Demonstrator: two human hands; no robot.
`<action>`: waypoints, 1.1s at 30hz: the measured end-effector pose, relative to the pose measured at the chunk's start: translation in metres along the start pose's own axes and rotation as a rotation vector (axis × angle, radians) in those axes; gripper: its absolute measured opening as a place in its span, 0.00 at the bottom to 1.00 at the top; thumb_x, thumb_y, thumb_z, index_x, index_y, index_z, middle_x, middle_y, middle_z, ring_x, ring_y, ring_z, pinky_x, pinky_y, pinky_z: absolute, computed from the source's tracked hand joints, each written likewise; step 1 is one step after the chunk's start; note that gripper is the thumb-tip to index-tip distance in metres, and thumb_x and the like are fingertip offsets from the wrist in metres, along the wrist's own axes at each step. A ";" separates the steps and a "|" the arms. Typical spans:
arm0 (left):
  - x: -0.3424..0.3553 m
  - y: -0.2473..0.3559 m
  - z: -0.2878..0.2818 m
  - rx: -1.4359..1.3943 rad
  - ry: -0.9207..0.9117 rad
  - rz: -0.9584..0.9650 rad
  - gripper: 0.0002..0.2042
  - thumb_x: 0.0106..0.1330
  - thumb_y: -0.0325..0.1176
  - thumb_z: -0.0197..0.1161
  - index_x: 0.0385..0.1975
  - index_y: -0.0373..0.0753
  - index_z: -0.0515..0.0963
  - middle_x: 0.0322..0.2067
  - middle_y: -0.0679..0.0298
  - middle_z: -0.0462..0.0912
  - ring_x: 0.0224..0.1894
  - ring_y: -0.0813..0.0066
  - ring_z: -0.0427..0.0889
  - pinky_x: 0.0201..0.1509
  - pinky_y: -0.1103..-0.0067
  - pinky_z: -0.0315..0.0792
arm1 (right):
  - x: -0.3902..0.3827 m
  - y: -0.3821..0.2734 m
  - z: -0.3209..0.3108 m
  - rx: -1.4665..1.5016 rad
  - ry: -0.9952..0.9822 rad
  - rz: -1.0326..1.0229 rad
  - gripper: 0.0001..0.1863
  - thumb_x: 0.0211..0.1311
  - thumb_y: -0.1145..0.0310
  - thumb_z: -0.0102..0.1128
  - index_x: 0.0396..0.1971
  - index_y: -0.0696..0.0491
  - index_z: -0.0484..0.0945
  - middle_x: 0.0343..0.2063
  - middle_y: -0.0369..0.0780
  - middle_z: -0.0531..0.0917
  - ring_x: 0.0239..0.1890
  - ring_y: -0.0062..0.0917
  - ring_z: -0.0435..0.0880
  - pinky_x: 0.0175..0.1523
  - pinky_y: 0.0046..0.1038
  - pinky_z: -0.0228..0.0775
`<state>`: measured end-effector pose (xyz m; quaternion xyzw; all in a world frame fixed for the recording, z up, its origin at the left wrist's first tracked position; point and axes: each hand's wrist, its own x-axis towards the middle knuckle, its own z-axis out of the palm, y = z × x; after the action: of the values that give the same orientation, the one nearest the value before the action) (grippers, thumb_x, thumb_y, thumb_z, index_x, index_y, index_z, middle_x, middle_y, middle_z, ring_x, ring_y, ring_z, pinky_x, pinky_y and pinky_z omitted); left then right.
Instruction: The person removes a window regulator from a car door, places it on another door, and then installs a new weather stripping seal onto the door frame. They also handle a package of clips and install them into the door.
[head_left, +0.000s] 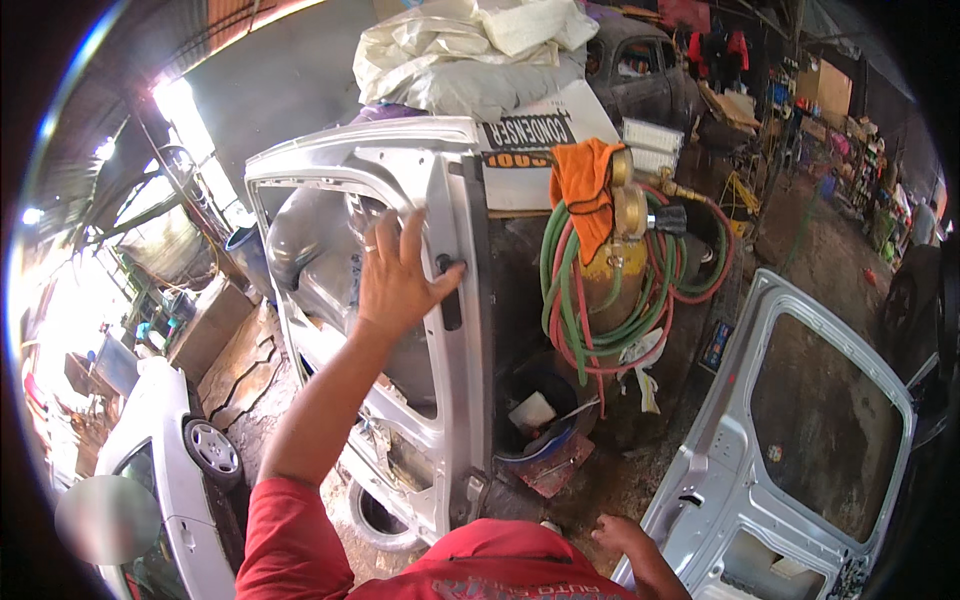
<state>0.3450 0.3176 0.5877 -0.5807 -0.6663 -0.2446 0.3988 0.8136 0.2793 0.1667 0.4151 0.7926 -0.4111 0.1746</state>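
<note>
My left hand [400,280] reaches over a silver van door [450,402] standing upright in the centre, with fingers spread and touching or very close to its inner frame beside a dark oval opening. My right hand [615,535] is low at the right, fingers curled, near a second silver door [882,420] that leans at the right with a large window opening; whether it holds anything is hidden. Beyond the central door are a white printed cardboard box [535,190], pale bundled sheeting [470,60] and a yellow cylinder [610,290] with green and red hoses and an orange cloth [582,190].
A white car [170,470] is at lower left. A tyre [372,520] lies behind the central door, a dark bucket [530,440] right of it. An old dark car [640,80] stands at the back; a cluttered aisle runs right, with a person [922,222] far off.
</note>
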 end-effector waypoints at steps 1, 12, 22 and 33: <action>-0.009 -0.004 0.003 -0.039 -0.022 -0.048 0.49 0.49 0.47 0.81 0.69 0.35 0.62 0.60 0.39 0.67 0.64 0.34 0.67 0.68 0.51 0.68 | -0.004 -0.013 -0.010 0.004 0.016 -0.023 0.29 0.65 0.52 0.63 0.59 0.58 0.78 0.51 0.52 0.86 0.53 0.47 0.86 0.58 0.43 0.77; -0.017 -0.013 0.048 -0.625 0.089 -0.337 0.65 0.47 0.45 0.85 0.77 0.28 0.42 0.72 0.29 0.55 0.74 0.29 0.57 0.75 0.57 0.61 | -0.049 -0.306 -0.228 0.158 0.823 -0.695 0.22 0.67 0.65 0.65 0.59 0.56 0.76 0.48 0.52 0.84 0.48 0.50 0.85 0.53 0.46 0.78; -0.014 -0.005 0.056 -0.672 0.249 -0.325 0.55 0.50 0.45 0.81 0.76 0.33 0.55 0.68 0.23 0.59 0.68 0.22 0.63 0.72 0.49 0.63 | -0.025 -0.461 -0.289 -0.213 1.463 -0.710 0.28 0.59 0.66 0.72 0.57 0.59 0.72 0.54 0.55 0.71 0.54 0.53 0.75 0.60 0.46 0.71; -0.002 -0.020 0.038 -0.779 0.054 -0.348 0.56 0.54 0.39 0.76 0.79 0.32 0.44 0.70 0.20 0.54 0.69 0.18 0.61 0.72 0.49 0.62 | 0.010 -0.476 -0.299 0.149 1.478 -0.723 0.35 0.69 0.60 0.65 0.68 0.60 0.60 0.66 0.58 0.66 0.69 0.52 0.67 0.73 0.47 0.59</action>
<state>0.3159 0.3421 0.5673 -0.5603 -0.6015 -0.5567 0.1199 0.4455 0.3717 0.5820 0.3081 0.7584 -0.1145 -0.5629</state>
